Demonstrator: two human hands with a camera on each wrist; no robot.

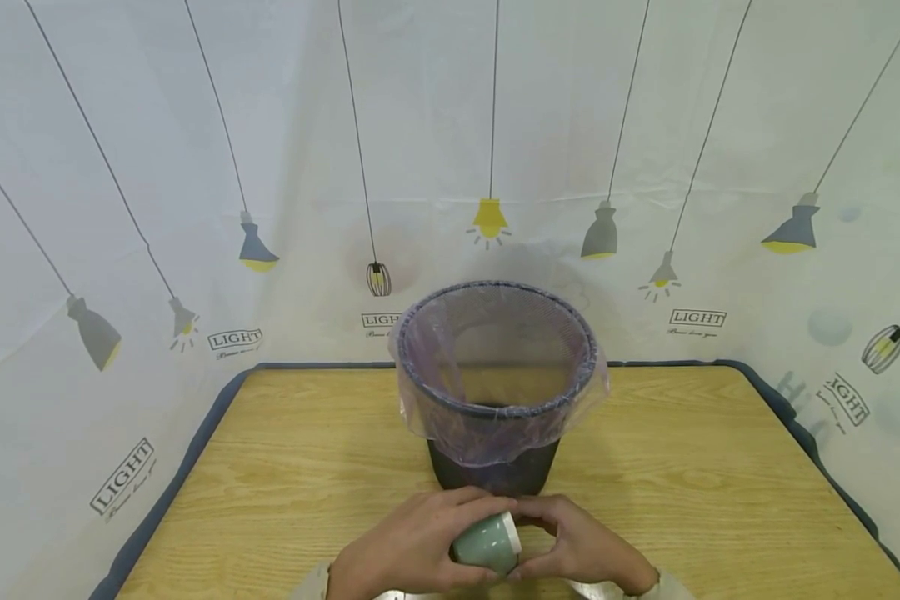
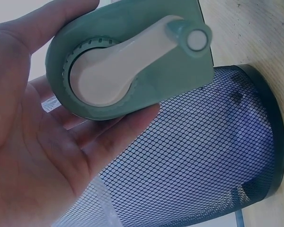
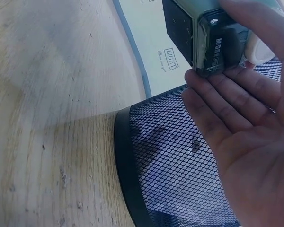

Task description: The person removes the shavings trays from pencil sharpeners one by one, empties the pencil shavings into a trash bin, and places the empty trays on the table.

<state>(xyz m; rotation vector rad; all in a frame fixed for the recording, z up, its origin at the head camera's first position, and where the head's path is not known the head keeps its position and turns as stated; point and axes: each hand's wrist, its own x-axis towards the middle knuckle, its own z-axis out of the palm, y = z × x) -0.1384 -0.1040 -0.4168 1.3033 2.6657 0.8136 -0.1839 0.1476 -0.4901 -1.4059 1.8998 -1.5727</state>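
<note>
A green pencil sharpener (image 1: 487,544) with a pale crank handle (image 2: 128,59) is held up in front of the bin, between the two hands. My left hand (image 1: 412,542) grips it from the left, thumb along one side and fingers along the other. From the right, my right hand (image 1: 573,537) curves round the opposite end. In the right wrist view, the thumb of this hand (image 3: 255,123) lies over the sharpener (image 3: 213,35) and its fingertips touch the other side. A dark end with pale lettering shows there. Right-hand contact is partly hidden.
Just beyond the hands, a black mesh bin (image 1: 495,479) stands on the wooden table (image 1: 292,467), lined with a translucent purple bag (image 1: 480,437). White cloth (image 1: 555,100) printed with lamps surrounds the table at the back and both sides.
</note>
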